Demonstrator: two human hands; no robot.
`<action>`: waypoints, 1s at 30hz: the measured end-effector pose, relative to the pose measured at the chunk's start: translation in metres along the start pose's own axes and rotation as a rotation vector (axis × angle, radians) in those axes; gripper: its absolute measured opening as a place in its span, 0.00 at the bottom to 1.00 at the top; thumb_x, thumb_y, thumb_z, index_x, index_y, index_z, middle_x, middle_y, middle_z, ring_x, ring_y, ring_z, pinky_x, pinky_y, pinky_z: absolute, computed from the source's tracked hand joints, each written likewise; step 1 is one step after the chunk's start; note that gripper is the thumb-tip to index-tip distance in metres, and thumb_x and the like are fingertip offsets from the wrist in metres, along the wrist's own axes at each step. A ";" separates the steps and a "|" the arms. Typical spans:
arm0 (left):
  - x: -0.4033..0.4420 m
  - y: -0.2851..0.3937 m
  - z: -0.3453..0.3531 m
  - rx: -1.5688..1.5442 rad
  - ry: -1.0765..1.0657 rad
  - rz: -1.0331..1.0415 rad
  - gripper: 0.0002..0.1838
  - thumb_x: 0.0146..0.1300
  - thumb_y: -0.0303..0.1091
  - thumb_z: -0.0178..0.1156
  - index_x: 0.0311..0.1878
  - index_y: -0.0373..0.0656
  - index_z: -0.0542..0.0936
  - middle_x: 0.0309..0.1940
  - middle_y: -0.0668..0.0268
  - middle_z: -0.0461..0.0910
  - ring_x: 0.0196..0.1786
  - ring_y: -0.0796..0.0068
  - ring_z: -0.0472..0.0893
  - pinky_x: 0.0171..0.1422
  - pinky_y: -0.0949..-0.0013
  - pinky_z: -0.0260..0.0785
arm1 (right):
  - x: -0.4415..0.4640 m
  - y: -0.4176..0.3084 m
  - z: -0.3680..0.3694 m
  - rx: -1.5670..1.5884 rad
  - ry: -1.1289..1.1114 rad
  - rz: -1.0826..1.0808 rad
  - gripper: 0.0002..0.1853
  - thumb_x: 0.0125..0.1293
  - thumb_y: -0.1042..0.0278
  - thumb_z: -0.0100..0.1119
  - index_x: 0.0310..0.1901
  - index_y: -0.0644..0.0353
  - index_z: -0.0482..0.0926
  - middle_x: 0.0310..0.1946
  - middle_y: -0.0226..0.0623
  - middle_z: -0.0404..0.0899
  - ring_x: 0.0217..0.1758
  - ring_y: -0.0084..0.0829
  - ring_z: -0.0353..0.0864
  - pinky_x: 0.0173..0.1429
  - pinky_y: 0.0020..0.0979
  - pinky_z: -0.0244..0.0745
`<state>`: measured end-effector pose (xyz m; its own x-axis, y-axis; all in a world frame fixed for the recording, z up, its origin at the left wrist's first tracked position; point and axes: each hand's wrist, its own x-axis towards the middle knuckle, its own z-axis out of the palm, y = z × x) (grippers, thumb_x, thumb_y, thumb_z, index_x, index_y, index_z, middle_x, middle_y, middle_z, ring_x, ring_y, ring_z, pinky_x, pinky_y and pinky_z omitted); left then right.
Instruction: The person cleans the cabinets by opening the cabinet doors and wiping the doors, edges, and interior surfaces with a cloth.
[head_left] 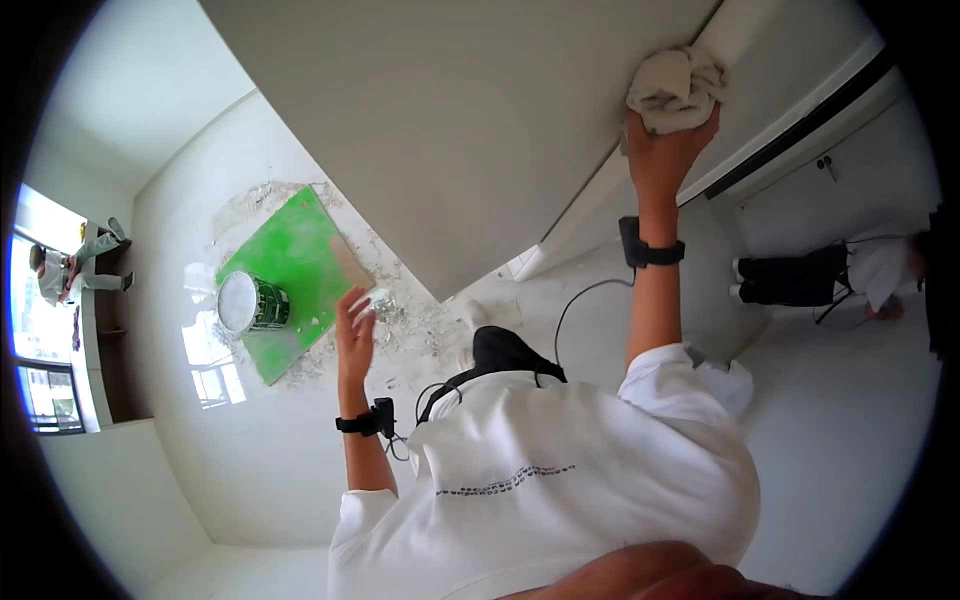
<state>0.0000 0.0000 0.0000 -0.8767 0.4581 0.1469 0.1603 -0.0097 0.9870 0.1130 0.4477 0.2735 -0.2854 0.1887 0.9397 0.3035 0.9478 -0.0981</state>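
My right hand (668,150) is raised and wrapped round a bunched whitish cloth (678,90). The cloth rests against the edge of a large pale door panel (450,130), by what looks like its frame. Lower and to the left, my left hand (355,328) hangs in the air, holding nothing, its fingers apart and slightly curled. Beyond it on the floor lies a bright green board (310,240), with a bucket (250,304) standing on it. Both wrists wear black bands with cables.
Pale debris (400,330) is scattered over the floor round the board. At the far left a person (75,270) sits by a window. On the right another person (825,275) in dark trousers stands near a door with a handle (826,168).
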 end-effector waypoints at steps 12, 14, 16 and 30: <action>0.079 0.089 0.020 0.450 -0.195 0.330 0.14 0.58 0.34 0.73 0.43 0.40 0.81 0.37 0.60 0.83 0.38 0.59 0.84 0.42 0.60 0.75 | -0.276 -0.058 0.016 0.301 -0.469 0.800 0.31 0.53 0.71 0.72 0.60 0.64 0.74 0.54 0.50 0.78 0.58 0.51 0.78 0.63 0.41 0.74; 0.055 0.088 0.010 0.525 -0.222 0.334 0.13 0.58 0.37 0.73 0.37 0.40 0.80 0.33 0.61 0.83 0.32 0.56 0.83 0.35 0.57 0.74 | -0.311 -0.096 -0.006 0.427 -0.380 0.954 0.28 0.54 0.71 0.70 0.58 0.64 0.75 0.51 0.49 0.81 0.56 0.49 0.81 0.62 0.40 0.74; 0.051 0.089 0.004 0.575 -0.235 0.392 0.13 0.59 0.38 0.73 0.37 0.40 0.80 0.33 0.61 0.83 0.32 0.55 0.83 0.34 0.58 0.74 | -0.311 -0.112 -0.002 0.470 -0.262 1.011 0.26 0.54 0.71 0.69 0.56 0.65 0.76 0.51 0.49 0.81 0.56 0.48 0.81 0.61 0.40 0.74; 0.221 0.032 -0.010 0.386 -0.285 0.340 0.14 0.63 0.37 0.71 0.38 0.37 0.78 0.33 0.57 0.84 0.35 0.62 0.84 0.32 0.67 0.74 | 0.034 -0.062 -0.067 0.092 0.456 0.144 0.11 0.63 0.75 0.67 0.45 0.70 0.80 0.47 0.40 0.84 0.49 0.34 0.83 0.57 0.33 0.74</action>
<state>-0.1931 0.0923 0.0650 -0.5989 0.7074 0.3753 0.6116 0.1016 0.7846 0.1452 0.3780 0.3334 0.1870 0.2070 0.9603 0.2234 0.9430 -0.2468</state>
